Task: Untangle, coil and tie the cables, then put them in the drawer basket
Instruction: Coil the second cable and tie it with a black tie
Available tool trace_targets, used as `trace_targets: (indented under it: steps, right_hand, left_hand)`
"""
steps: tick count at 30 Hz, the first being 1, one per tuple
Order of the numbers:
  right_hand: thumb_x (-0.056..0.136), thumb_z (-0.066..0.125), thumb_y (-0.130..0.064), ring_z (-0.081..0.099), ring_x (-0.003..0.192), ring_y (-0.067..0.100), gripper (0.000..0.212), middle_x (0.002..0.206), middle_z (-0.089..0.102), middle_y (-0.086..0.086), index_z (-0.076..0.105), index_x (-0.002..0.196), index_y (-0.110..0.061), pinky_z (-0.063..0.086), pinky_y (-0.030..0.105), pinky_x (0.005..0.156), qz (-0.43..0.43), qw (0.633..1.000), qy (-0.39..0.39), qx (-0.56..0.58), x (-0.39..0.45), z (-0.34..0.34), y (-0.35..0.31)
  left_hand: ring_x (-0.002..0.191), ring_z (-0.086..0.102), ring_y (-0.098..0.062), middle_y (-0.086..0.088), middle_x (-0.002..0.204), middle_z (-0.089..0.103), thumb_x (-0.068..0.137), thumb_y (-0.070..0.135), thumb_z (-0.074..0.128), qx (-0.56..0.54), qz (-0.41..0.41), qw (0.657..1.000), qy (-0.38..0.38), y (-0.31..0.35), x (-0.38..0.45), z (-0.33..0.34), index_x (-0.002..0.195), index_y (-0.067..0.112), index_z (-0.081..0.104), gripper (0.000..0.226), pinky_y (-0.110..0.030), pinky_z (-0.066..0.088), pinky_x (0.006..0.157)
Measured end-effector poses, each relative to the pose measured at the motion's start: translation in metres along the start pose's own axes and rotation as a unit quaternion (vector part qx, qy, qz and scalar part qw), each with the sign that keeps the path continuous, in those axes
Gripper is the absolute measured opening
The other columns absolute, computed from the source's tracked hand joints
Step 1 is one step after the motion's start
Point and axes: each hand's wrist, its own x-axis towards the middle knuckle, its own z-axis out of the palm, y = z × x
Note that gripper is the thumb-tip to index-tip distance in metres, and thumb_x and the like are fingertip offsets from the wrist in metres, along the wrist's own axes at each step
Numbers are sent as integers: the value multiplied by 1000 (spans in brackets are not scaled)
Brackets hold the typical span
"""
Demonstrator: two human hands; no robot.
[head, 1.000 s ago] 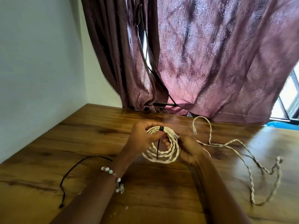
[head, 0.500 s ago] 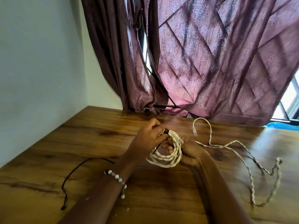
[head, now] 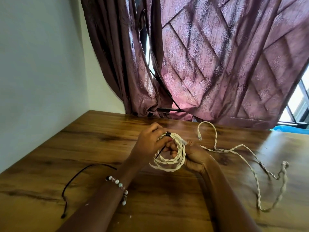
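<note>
looping cream twisted cable coil, black tie cinched on top.

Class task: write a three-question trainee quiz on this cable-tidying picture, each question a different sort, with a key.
1. True or false: the white coil lies flat on the table, untouched.
2. Which hand pinches the black tie? A left hand B right hand C neither
3. Fill in: the loose black cord lies to the person's ____.

Key: 1 false, both hands hold it; 2 A; 3 left.
</note>
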Motion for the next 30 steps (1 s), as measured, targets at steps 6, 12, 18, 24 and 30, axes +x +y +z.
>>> trace_targets:
  steps: [6,12,18,24,30]
  right_hand:
    - [69,61,12,65,49,20,11,63,68,15,71,72,7,57,30,49,-2,998,60,-21,1,0,-1]
    - [90,39,18,68,55,21,30,68,70,15,67,84,7,57,32,49,-49,994,100,-19,7,9,-2]
    - [91,50,4,66,63,22,19,80,68,19,68,85,5,58,34,64,-91,984,150,-15,11,7,-4]
    - [75,66,3,68,78,30,18,87,70,22,65,93,8,56,42,78,-177,974,145,0,11,10,-2]
    - [75,70,7,64,76,32,10,81,70,22,71,85,4,54,46,77,-252,936,231,-82,15,15,2]
  left_hand:
    - [80,52,0,-8,87,63,84,28,66,-19,-4,1000,15,-4,0,-2,99,0,72,32,-2,36,73]
    - [68,57,14,7,84,70,83,29,67,-41,-6,999,3,-5,0,-8,103,10,74,29,-7,42,64]
    - [73,66,-7,-1,83,75,77,33,67,-36,0,999,-16,-4,-3,-3,94,11,76,30,-25,51,66]
    - [75,68,-5,-1,86,76,71,24,78,-46,-35,998,-19,-2,-3,-1,96,11,76,28,-22,53,69]
    - [67,70,-27,-7,77,75,69,23,83,-111,-143,983,-32,2,-5,3,91,14,77,24,-39,53,61]
